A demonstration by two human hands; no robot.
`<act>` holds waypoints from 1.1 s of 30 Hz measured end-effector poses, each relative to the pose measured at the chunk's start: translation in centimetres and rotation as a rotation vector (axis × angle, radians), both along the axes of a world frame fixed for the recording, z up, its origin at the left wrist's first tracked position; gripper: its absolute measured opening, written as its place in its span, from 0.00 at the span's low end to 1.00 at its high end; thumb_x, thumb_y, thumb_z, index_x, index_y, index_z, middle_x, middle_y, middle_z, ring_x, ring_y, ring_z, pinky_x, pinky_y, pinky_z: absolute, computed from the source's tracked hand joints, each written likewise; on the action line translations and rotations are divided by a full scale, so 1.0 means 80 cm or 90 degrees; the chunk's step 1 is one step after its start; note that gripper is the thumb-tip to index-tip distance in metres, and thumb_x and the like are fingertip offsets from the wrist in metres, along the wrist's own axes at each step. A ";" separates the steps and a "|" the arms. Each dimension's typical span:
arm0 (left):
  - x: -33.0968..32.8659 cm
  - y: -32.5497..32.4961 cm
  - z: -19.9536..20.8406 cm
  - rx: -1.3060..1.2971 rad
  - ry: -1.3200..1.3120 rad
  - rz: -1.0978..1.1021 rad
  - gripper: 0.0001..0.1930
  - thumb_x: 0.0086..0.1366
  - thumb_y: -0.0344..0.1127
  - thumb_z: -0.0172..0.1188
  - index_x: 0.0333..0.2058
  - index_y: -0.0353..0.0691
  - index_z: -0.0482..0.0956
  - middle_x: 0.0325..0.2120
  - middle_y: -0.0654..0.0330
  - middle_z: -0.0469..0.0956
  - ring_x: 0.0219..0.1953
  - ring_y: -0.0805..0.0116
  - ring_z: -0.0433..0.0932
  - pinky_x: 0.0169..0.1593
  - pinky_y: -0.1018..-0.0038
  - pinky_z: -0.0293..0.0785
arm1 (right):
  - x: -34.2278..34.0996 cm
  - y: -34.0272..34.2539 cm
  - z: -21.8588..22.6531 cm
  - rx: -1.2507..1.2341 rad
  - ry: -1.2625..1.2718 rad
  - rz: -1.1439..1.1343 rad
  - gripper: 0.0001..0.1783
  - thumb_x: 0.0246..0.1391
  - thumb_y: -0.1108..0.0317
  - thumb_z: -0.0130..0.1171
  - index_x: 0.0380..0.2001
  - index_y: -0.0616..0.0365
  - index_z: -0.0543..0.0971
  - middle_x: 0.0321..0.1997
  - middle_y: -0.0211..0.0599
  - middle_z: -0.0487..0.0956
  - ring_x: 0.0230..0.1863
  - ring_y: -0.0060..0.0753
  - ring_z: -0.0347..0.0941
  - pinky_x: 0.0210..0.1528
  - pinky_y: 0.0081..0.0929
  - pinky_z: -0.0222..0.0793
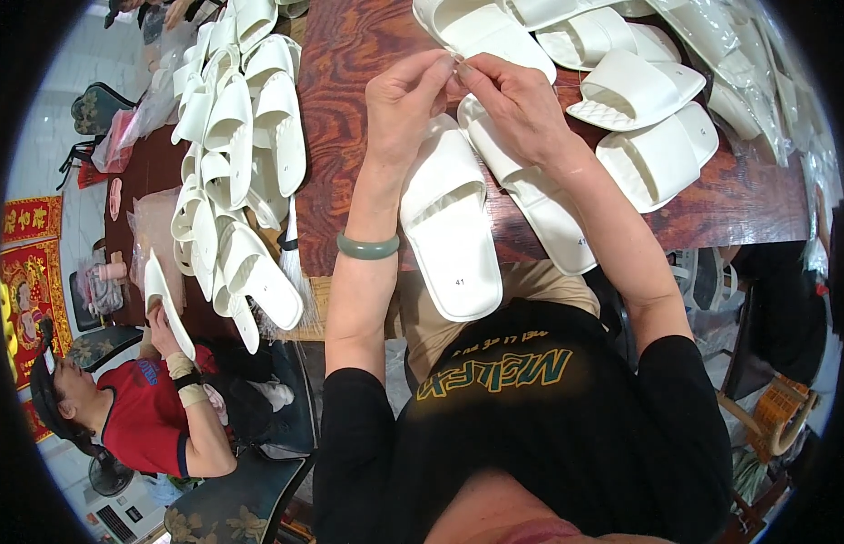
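My left hand (405,102) and my right hand (515,102) meet above the dark wooden table (349,63), fingertips pinched together on a small clear piece (457,65) that is hard to make out. A green bangle (367,246) circles my left wrist. Under my hands lie two white slide slippers side by side: one (449,227) below my left hand, the other (540,204) partly covered by my right forearm. Their heels hang over the table's near edge above my lap.
Several more white slippers (635,91) lie at the far right, beside clear plastic bags (739,63). A long heap of white slippers (231,154) covers the left table. A person in a red shirt (141,412) sits lower left, holding a slipper (168,304). A wicker chair (780,417) stands at right.
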State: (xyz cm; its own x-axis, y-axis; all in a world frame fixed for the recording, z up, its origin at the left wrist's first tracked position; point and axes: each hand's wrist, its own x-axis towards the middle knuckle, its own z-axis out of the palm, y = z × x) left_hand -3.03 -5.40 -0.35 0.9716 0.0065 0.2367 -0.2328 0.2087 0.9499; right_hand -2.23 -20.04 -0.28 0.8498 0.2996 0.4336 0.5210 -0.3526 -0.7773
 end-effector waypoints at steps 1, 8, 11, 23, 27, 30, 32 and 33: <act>0.000 -0.002 0.002 0.000 0.000 -0.001 0.07 0.61 0.29 0.57 0.37 0.35 0.80 0.21 0.66 0.74 0.18 0.83 0.65 0.20 0.87 0.57 | 0.001 -0.001 -0.001 0.000 0.000 -0.001 0.16 0.59 0.60 0.43 0.30 0.61 0.74 0.21 0.47 0.73 0.26 0.49 0.71 0.31 0.36 0.66; 0.002 0.003 0.000 -0.025 0.022 -0.012 0.07 0.62 0.28 0.55 0.36 0.34 0.79 0.21 0.67 0.74 0.19 0.85 0.65 0.22 0.87 0.59 | 0.002 -0.001 -0.002 0.001 0.004 -0.013 0.16 0.59 0.60 0.43 0.30 0.61 0.74 0.22 0.46 0.73 0.27 0.49 0.72 0.31 0.36 0.65; 0.002 0.002 -0.002 -0.011 0.010 -0.015 0.07 0.62 0.29 0.56 0.36 0.34 0.79 0.20 0.68 0.74 0.19 0.85 0.64 0.22 0.87 0.58 | 0.002 -0.002 -0.002 0.017 0.010 -0.007 0.17 0.59 0.59 0.44 0.30 0.62 0.75 0.21 0.46 0.73 0.27 0.49 0.72 0.31 0.36 0.66; 0.002 0.004 -0.003 -0.043 0.032 -0.013 0.07 0.61 0.28 0.55 0.36 0.33 0.79 0.21 0.68 0.73 0.19 0.85 0.63 0.22 0.87 0.58 | 0.000 -0.002 -0.002 0.017 0.055 -0.008 0.18 0.59 0.58 0.45 0.29 0.63 0.75 0.21 0.47 0.73 0.26 0.48 0.71 0.31 0.34 0.65; 0.002 0.001 0.000 -0.020 0.033 -0.027 0.07 0.62 0.28 0.55 0.35 0.33 0.79 0.21 0.67 0.73 0.19 0.85 0.63 0.22 0.87 0.58 | 0.002 -0.004 -0.003 0.028 0.062 -0.005 0.18 0.59 0.58 0.44 0.29 0.63 0.75 0.21 0.47 0.73 0.25 0.48 0.70 0.31 0.34 0.65; -0.001 0.002 0.001 -0.016 0.007 -0.024 0.06 0.62 0.28 0.55 0.35 0.33 0.79 0.21 0.67 0.73 0.20 0.85 0.64 0.22 0.87 0.58 | -0.001 -0.001 0.001 0.039 0.063 0.005 0.18 0.59 0.58 0.44 0.29 0.63 0.75 0.21 0.47 0.73 0.25 0.47 0.70 0.31 0.34 0.65; 0.001 0.002 -0.001 -0.013 0.001 -0.019 0.07 0.62 0.28 0.55 0.35 0.33 0.79 0.21 0.67 0.73 0.20 0.85 0.64 0.22 0.87 0.58 | 0.000 -0.002 0.000 0.039 0.065 0.005 0.18 0.59 0.58 0.44 0.29 0.62 0.76 0.21 0.47 0.73 0.25 0.46 0.70 0.31 0.34 0.65; 0.002 0.003 -0.002 -0.012 -0.005 -0.014 0.07 0.62 0.28 0.55 0.35 0.33 0.79 0.21 0.67 0.73 0.20 0.85 0.64 0.23 0.87 0.58 | 0.001 -0.002 0.000 0.039 0.067 0.005 0.18 0.59 0.58 0.44 0.29 0.62 0.76 0.21 0.46 0.73 0.25 0.46 0.71 0.31 0.34 0.65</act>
